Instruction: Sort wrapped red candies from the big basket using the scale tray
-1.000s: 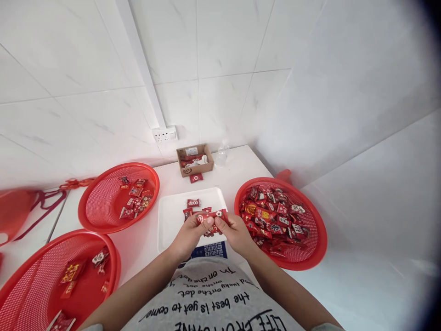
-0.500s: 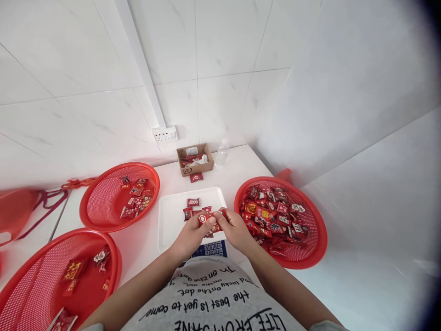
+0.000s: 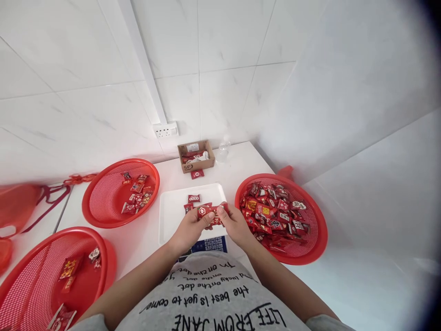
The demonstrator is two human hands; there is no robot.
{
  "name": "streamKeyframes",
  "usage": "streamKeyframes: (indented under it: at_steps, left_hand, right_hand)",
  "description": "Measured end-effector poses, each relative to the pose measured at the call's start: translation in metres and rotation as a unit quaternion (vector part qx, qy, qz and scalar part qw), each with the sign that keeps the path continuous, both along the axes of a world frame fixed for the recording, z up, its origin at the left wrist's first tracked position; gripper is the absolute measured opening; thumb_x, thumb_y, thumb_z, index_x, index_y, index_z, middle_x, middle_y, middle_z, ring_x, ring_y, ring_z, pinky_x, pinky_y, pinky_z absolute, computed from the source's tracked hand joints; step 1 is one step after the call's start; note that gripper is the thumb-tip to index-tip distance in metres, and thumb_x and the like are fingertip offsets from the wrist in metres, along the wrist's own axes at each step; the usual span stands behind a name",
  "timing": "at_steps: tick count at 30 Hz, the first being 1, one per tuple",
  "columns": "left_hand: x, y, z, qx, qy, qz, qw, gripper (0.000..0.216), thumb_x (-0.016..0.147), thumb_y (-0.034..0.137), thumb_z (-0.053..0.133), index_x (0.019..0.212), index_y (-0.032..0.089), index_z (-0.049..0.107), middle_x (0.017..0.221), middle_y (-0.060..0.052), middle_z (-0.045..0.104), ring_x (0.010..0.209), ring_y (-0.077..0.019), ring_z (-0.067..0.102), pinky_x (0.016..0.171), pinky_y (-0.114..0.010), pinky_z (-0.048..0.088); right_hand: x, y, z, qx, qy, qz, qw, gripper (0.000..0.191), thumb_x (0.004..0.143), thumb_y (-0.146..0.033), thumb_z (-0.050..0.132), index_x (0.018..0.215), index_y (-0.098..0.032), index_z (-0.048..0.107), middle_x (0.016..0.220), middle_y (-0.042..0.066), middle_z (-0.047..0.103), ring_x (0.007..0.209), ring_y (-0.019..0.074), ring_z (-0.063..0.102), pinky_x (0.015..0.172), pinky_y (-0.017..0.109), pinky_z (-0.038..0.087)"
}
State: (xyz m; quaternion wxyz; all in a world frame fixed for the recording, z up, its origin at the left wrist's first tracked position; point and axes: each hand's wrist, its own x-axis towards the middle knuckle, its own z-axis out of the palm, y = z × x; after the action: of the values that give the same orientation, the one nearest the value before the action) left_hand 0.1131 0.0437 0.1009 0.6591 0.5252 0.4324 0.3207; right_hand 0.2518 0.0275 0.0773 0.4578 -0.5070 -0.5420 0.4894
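Observation:
Low over the white tray [image 3: 169, 207], both hands meet at a red wrapped candy [image 3: 204, 211] with white print. My left hand [image 3: 189, 230] pinches its left end, thumb on top. At the right end, my right hand [image 3: 237, 224] grips with the thumb and bent fingers. More red packets show just below the held one, partly covered by the fingers, and I cannot tell whether they are held too. Behind the hands, a small red candy with checked ends [image 3: 194, 198] lies on the tray, and another [image 3: 188, 208] is half hidden by my left hand.
On the right, a red basket [image 3: 319, 234] holds many wrapped candies. Two red baskets [image 3: 93, 195] [image 3: 20, 257] with fewer candies stand on the left. A cardboard box [image 3: 203, 166], a loose candy [image 3: 197, 174] and a clear bottle [image 3: 223, 151] sit behind. A blue keypad [image 3: 210, 245] is in front.
My thumbs have moved slightly apart, the right one shifting right, so more of the candy's wrapper shows. The view has shifted a little.

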Motion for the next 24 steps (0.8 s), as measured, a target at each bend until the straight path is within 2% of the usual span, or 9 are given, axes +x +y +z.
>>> streamKeyframes:
  at_steps: [4,8,14,17,19,21,24]
  left_hand:
    - [0.002,0.0,-0.001,0.004,-0.006,0.012,1.0,0.028,0.076,0.042,0.055,0.073,0.014,0.058,0.064,0.0,0.055,0.06,-0.0113,0.047,0.059,-0.024,0.04]
    - [0.004,-0.002,0.001,-0.009,0.007,0.012,1.0,0.032,0.076,0.045,0.054,0.069,0.015,0.057,0.061,0.0,0.055,0.058,-0.0115,0.047,0.058,-0.024,0.04]
    - [0.001,-0.003,0.0,-0.051,0.002,-0.033,0.998,0.034,0.079,0.047,0.049,0.072,0.015,0.054,0.063,0.0,0.054,0.06,-0.0121,0.051,0.059,-0.025,0.041]
    - [-0.002,-0.002,-0.002,-0.057,-0.007,-0.055,0.997,0.032,0.079,0.046,0.05,0.074,0.015,0.055,0.064,0.0,0.053,0.062,-0.0124,0.05,0.059,-0.025,0.04]
    - [-0.004,-0.001,-0.003,-0.045,-0.003,-0.043,0.998,0.031,0.078,0.045,0.051,0.072,0.014,0.055,0.063,0.0,0.053,0.061,-0.012,0.049,0.059,-0.025,0.039]
    - [-0.006,0.0,-0.003,-0.031,-0.001,-0.028,0.999,0.03,0.078,0.043,0.052,0.072,0.014,0.055,0.063,0.0,0.053,0.061,-0.0114,0.048,0.06,-0.025,0.039]
    - [-0.008,0.003,0.0,-0.02,-0.007,-0.042,0.999,0.028,0.079,0.041,0.051,0.073,0.014,0.056,0.064,0.0,0.054,0.061,-0.0116,0.048,0.061,-0.025,0.039]
  right_hand:
    - [0.003,-0.002,-0.002,-0.001,-0.018,0.008,1.0,0.033,0.083,-0.049,0.042,0.077,-0.018,0.052,0.064,-0.001,0.054,0.059,0.0123,0.049,0.055,0.023,0.039]
    - [0.003,-0.003,-0.001,-0.014,-0.039,-0.007,0.999,0.036,0.084,-0.048,0.04,0.069,-0.017,0.053,0.058,-0.001,0.053,0.055,0.0127,0.048,0.052,0.024,0.038]
    - [-0.003,-0.003,0.008,0.001,0.025,-0.002,1.0,0.034,0.085,-0.045,0.04,0.064,-0.02,0.049,0.05,-0.002,0.051,0.049,0.0129,0.049,0.049,0.024,0.039]
    - [-0.004,-0.001,0.005,0.011,0.005,-0.044,0.999,0.035,0.085,-0.046,0.041,0.063,-0.02,0.049,0.052,-0.002,0.051,0.05,0.0126,0.048,0.049,0.024,0.039]
    - [-0.004,0.0,0.002,-0.001,0.0,-0.053,0.999,0.036,0.084,-0.048,0.041,0.064,-0.019,0.05,0.053,-0.002,0.051,0.051,0.0123,0.047,0.049,0.024,0.038]
    - [-0.005,0.002,-0.001,-0.012,0.014,-0.035,0.999,0.038,0.083,-0.052,0.041,0.066,-0.018,0.051,0.055,-0.001,0.051,0.052,0.0122,0.047,0.05,0.024,0.038]
    - [-0.007,0.003,-0.002,-0.023,0.049,0.018,0.998,0.042,0.082,-0.055,0.039,0.064,-0.018,0.05,0.055,0.0,0.053,0.052,0.0121,0.047,0.05,0.024,0.039]
